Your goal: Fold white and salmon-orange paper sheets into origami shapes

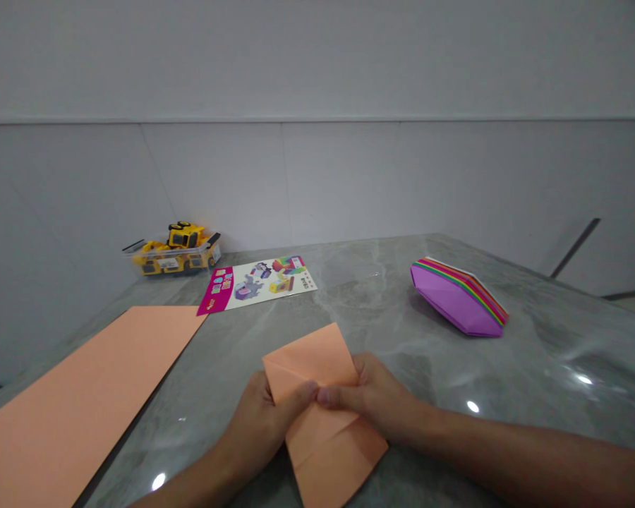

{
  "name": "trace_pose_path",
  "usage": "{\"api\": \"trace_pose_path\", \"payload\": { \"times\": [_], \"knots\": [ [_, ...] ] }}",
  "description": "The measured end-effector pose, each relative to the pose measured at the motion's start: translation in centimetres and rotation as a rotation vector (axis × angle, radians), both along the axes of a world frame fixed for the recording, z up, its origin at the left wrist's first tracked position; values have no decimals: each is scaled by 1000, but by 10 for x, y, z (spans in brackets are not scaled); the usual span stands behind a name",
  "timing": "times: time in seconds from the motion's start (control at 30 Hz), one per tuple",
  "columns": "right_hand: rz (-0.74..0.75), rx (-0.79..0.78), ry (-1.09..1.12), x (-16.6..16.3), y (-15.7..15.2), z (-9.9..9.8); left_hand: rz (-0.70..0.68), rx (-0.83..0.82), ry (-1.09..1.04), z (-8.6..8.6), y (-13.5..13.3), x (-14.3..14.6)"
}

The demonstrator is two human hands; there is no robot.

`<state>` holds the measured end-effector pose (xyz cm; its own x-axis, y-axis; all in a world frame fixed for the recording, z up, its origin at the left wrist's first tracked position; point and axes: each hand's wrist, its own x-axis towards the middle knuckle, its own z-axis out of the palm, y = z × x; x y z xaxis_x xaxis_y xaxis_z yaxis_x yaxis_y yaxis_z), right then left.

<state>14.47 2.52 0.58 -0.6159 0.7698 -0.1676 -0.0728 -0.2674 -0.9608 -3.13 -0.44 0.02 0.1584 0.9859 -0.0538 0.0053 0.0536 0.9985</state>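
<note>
A creased piece of orange paper is held up at the near middle of the table. My left hand grips it from the left side, and my right hand from the right. Both thumbs press on the paper's face, their tips almost touching at its middle. The other fingers are behind the paper, mostly hidden. Above the thumbs the upper part of the paper stands up toward the wall; the lower part spreads down toward me with fold lines across it.
A large orange sheet lies at the left. Behind it are a printed booklet and a clear plastic box of yellow toy trucks. A purple folded-paper object with rainbow layers sits at the right on the grey marbled table.
</note>
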Motion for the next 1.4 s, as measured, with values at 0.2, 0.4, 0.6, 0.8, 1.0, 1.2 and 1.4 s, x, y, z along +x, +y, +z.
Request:
{"api": "trace_pose_path", "payload": {
  "times": [0.2, 0.4, 0.6, 0.8, 1.0, 1.2, 1.4],
  "knots": [
    [-15, 51, -42, -1, 2, -4, 85, -161, -246, -1, 3, 9],
    [30, 15, -78, -2, 9, -11, 163, -206, -264, 0, 2, 8],
    [107, 19, -51, -1, 8, -6, 198, -263, -419, 7, 1, 10],
    [66, 132, -181, -2, 3, -6, 279, -266, -427, 6, 6, 7],
    [90, 400, -396, -2, -2, -7, 370, -185, -447, 4, 10, 2],
    [103, 271, -298, -2, -4, -5, 326, -223, -303, 5, 21, -5],
    [-80, 123, -128, -5, 5, -15, 550, 313, 137, 28, -4, 4]
  ]
}}
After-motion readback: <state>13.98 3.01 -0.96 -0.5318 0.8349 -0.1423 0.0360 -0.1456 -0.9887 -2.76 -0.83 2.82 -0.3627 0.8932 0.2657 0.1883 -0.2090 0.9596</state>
